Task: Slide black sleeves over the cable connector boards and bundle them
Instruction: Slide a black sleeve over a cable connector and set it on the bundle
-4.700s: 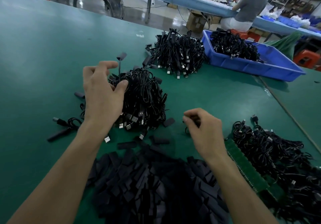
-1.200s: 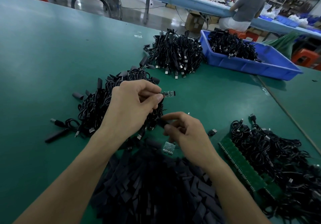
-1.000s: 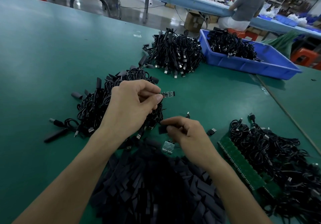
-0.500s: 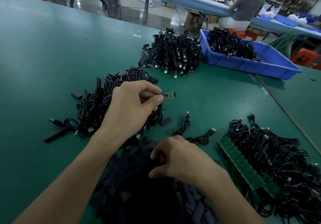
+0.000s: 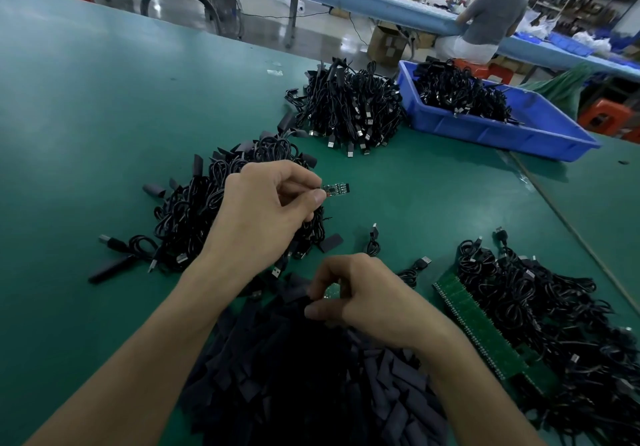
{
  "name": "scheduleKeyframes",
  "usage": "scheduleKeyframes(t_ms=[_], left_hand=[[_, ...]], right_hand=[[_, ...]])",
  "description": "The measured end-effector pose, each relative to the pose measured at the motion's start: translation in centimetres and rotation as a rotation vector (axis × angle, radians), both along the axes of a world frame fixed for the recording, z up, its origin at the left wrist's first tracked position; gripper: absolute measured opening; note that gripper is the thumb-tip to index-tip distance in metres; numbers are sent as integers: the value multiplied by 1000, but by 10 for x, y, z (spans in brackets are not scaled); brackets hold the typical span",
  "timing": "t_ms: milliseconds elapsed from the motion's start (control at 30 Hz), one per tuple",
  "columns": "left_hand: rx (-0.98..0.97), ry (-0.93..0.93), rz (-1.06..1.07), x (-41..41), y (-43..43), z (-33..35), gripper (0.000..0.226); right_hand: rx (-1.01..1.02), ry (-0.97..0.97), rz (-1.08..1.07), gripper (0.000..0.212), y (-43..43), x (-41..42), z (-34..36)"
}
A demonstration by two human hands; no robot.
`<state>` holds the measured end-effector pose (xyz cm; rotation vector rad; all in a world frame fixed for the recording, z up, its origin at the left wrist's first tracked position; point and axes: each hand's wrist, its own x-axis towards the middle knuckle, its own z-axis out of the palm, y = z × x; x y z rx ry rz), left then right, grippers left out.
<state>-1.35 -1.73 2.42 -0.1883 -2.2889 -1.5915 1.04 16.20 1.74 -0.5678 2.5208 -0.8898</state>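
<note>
Blue plastic bin [image 5: 491,134] at the far right of the green counter [image 5: 104,116] holds a heap of coiled black cables [image 5: 457,92]. The left hand [image 5: 263,217] pinches a small dark connector board [image 5: 336,189] by its left end in a thumb-and-finger grip. The board's long axis lies level, with the free end pointing right. The right hand [image 5: 363,296] curls at the near pile of flat black sleeves [image 5: 294,376]; I cannot tell whether its grip holds one.

The table [image 5: 104,116] is plain teal green, the heaped sleeves [image 5: 294,386] and coiled cables [image 5: 349,106] black. The bin [image 5: 502,134] is bright blue; the long board strip [image 5: 481,331] is green, edged with pale dots
</note>
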Motion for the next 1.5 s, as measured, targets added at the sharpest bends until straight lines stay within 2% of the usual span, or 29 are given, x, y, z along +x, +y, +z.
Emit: scheduleKeyframes(t_ms=[300,433,533,700,867,1000,1300,1500], left_hand=[[-16,-3,-7,1,2,0,8],[-22,-10,0,1,1,0,7],[-27,-18,2,1,1,0,8],[-32,-27,8,1,2,1,8],[-39,-41,2,1,2,0,9],[-33,-50,-6,1,2,1,9],[-16,-59,-39,5,7,3,5],[-2,-70,-75,4,7,2,5]], right_hand=[[-2,34,-33,30,2,1,-7],[-46,33,-44,19,6,-3,-7],[-80,107,-74,15,11,-8,-5],[-368,228,-291,25,17,-11,7],[-582,319,-419,22,23,-16,20],[-589,323,-432,22,26,-18,22],[-565,504,-422,18,18,-16,19],[-548,541,-453,14,17,-17,17]])
